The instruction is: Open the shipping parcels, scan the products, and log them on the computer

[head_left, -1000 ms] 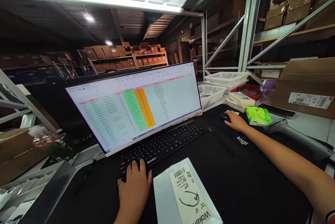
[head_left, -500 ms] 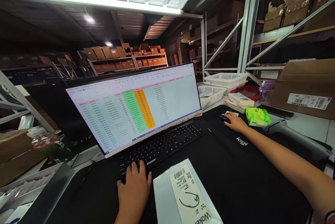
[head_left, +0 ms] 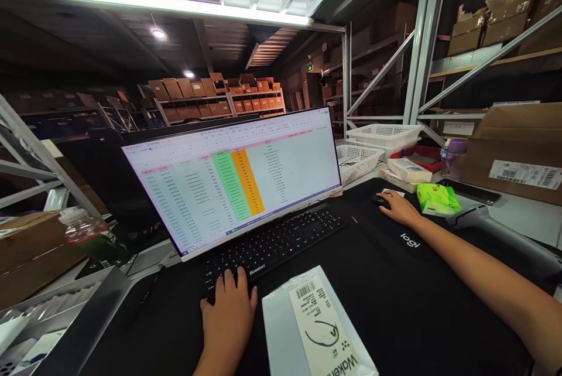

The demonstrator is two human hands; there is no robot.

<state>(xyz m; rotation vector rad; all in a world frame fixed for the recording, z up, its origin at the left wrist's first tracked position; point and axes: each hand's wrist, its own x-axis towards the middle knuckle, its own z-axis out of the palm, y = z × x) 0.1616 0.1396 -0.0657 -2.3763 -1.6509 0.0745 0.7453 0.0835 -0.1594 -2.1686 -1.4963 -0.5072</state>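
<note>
On the near left of the black desk mat (head_left: 395, 306), the left hand (head_left: 229, 314) lies with its fingers open and slightly spread, the tips at the near left corner of the keyboard (head_left: 285, 241); it grips nothing. Farther to the right, the right hand (head_left: 398, 207) is curved over the dark mouse (head_left: 374, 198) and holds it, though how firmly I cannot tell.

The work at the computer seems to be in the middle. On the monitor (head_left: 281, 171) a sheet is open, and many rows already have entries, while its right part looks mostly bare. The text is too small to read, so I cannot judge how much is left. The flat white package (head_left: 281, 329) lies near the middle, just right of the left hand, and no hand touches it.

This package is rectangular, with a smooth, slightly shiny surface, and it bears a long pale paper label (head_left: 325, 329) with a barcode and a loop drawn by pen. The mat looks matte and soft; the far right baskets (head_left: 384, 133) are perforated white plastic.
</note>
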